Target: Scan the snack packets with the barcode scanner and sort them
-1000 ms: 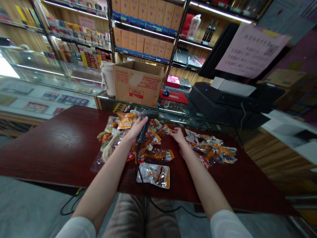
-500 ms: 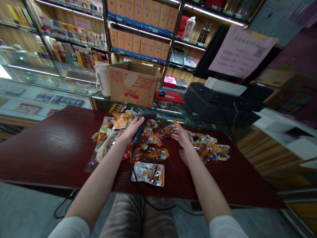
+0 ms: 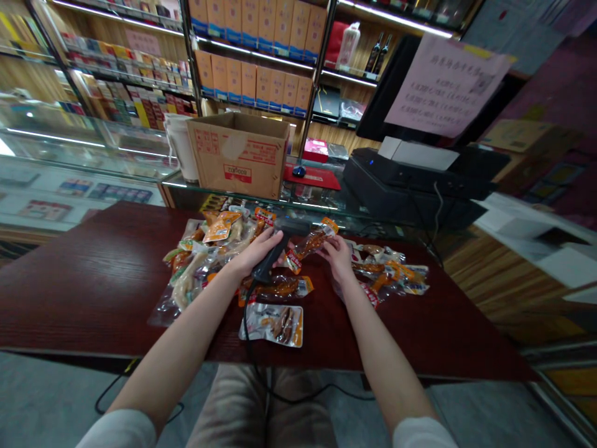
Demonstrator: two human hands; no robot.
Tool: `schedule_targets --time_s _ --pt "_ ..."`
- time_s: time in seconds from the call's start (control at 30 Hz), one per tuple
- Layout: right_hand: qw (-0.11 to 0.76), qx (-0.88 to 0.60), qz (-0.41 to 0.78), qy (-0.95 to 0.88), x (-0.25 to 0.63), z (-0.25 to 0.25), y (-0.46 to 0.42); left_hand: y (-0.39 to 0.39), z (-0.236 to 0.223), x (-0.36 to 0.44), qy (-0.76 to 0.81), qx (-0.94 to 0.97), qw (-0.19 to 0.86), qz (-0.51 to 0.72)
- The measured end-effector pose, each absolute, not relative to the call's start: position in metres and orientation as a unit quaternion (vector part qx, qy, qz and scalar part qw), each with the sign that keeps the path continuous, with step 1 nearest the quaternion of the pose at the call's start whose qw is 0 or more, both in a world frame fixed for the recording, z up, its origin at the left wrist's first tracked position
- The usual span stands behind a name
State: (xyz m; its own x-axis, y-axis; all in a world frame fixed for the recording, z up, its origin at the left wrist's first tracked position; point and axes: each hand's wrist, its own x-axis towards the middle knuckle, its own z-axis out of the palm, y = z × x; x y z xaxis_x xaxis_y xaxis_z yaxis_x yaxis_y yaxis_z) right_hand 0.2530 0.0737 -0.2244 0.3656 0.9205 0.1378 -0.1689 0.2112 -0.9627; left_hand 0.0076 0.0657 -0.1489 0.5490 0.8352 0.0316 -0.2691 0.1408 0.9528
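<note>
My left hand (image 3: 260,252) is wrapped round the grip of a black barcode scanner (image 3: 270,256), whose head points right. Its black cable runs down over the table's front edge. Between the fingertips of my right hand (image 3: 339,258) is a clear vacuum-packed meat snack (image 3: 311,242) with orange and red ends. The scanner's head is close to this packet; whether they touch I cannot tell. Beneath the scanner lies another sealed meat packet (image 3: 282,287), and nearer me a silver-and-orange packet (image 3: 273,324) rests flat. A pile of packets (image 3: 191,274) spreads to the left of my left hand.
More snack packets (image 3: 389,274) lie right of my right hand on the dark red table (image 3: 93,280). Behind it, an open cardboard box (image 3: 240,158) and a white cup-like container (image 3: 183,146) stand on the glass counter. A black printer (image 3: 410,174) is at the back right.
The scanner has moved rightward and turned its head closer to the packet in my right hand. That packet has stayed in nearly the same place. The whole view has shifted slightly.
</note>
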Motion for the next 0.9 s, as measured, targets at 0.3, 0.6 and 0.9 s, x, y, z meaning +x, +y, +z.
schedule_targets --time_s 0.3,0.6,0.9 --pt "0.672 -0.473 0.383 -0.422 0.242 -0.213 0.061 0.062 -0.154 0.017 0.248 0.538 0.694 0.409" --pt "0.667 -0.477 0.374 -0.433 0.242 -0.212 0.060 0.064 -0.158 0.021 0.214 0.527 0.703 0.427" --pt "0.737 -0.517 0.296 -0.319 0.292 -0.223 0.074 0.069 -0.164 0.023 0.248 0.527 0.687 0.434"
